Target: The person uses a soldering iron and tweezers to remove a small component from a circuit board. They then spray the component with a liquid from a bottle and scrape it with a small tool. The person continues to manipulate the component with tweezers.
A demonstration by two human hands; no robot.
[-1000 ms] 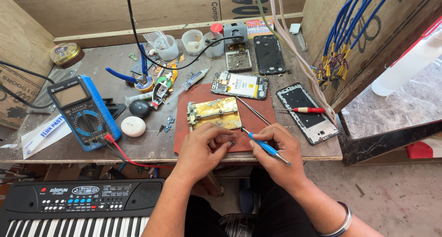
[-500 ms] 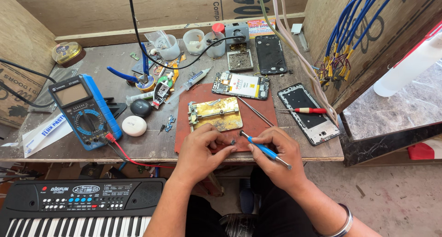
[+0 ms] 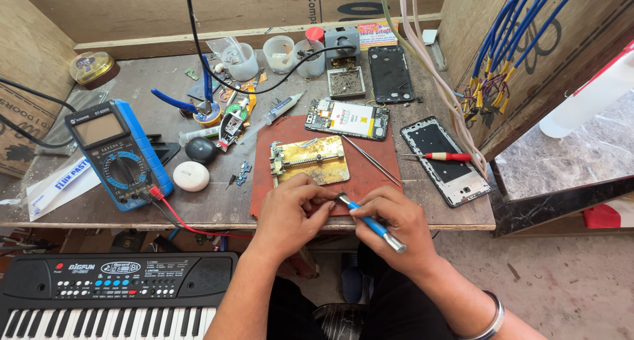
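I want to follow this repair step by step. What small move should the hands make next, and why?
Probably ease the blue-handled screwdriver tip down onto the small part pinched by the left hand. The right hand holds the tool with its tip right at those fingertips, at the near edge of the red mat, so the two meet there.

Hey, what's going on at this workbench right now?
A person sits at a cluttered wooden table doing small electronics work. The right hand holds a blue-handled screwdriver, its tip at something small pinched in the left hand; what that is cannot be made out. Both hands rest at the near edge of a red work mat, just in front of a gold-coloured board holder. An opened phone, a phone frame and a blue multimeter lie around.
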